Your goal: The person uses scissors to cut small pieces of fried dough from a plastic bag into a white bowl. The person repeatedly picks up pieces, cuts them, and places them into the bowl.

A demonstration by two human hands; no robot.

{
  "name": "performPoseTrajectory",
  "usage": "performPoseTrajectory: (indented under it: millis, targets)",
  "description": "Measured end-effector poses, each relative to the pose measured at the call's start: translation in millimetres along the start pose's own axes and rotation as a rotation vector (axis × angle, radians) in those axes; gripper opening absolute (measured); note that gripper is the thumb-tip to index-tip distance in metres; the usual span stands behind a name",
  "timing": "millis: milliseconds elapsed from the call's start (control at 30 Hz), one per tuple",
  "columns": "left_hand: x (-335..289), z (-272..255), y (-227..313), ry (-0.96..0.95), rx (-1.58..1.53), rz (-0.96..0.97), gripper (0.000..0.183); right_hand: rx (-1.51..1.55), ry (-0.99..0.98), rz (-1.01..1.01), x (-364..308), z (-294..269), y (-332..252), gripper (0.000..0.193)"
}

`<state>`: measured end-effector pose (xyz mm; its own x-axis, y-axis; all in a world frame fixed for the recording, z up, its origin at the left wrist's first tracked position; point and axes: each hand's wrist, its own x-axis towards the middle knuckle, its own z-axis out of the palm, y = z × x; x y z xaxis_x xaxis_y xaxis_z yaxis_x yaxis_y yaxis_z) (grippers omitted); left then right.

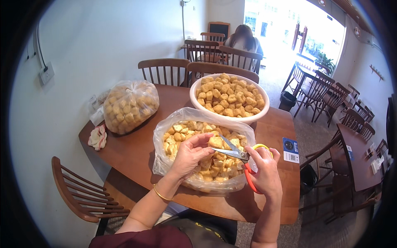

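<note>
Between the fingertips of my left hand (191,153) is a golden fried tofu puff (215,142). My right hand (264,167) grips a pair of scissors (242,156) with red and yellow handles. The blades are spread, and their tips reach the puff. Below both hands, a clear plastic bag (162,159) stands with its mouth wide, full of tofu pieces (211,170), many showing pale cut faces. Just behind it, a white basin (264,108) is heaped with whole tofu puffs (229,96).
At the table's far left sits another full plastic bag (131,107) of puffs, with a crumpled cloth (97,137) beside it. A blue-and-white card (290,149) lies at the right edge. Wooden chairs (84,192) surround the table (273,132). A person (244,43) sits farther back.
</note>
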<state>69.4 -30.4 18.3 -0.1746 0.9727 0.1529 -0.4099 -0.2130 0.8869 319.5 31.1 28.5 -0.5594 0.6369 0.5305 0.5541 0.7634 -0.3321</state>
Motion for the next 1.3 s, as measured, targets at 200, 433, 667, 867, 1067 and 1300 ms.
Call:
performPoseTrajectory:
  millis: [200, 433, 667, 867, 1067, 1300]
  targets:
    - [-1.5, -0.7, -0.7, 0.0, 0.079, 0.004, 0.04, -0.017, -0.03, 0.001, -0.7, 1.8, -1.0, 0.059]
    - [-3.0, 0.3, -3.7, -0.024, 0.151, 0.035, 0.042, 0.006, -0.034, -0.004, -1.9, 2.6, -1.1, 0.062]
    - [-3.0, 3.7, -3.3, -0.025, 0.202, 0.057, 0.042, 0.018, -0.032, -0.013, -1.9, 3.4, -0.8, 0.06]
    - [-3.4, 6.6, 0.0, 0.028, 0.08, 0.007, 0.039, 0.03, -0.053, 0.026, -0.9, 1.1, -3.9, 0.051]
    - [-2.1, 2.4, -2.7, 0.04, 0.007, 0.015, 0.034, 0.065, -0.083, 0.062, 0.6, 1.5, -5.4, 0.046]
    - [-2.2, 4.6, -8.4, 0.068, 0.113, 0.087, 0.026, 0.041, -0.026, -0.004, 1.4, 6.0, -8.1, 0.043]
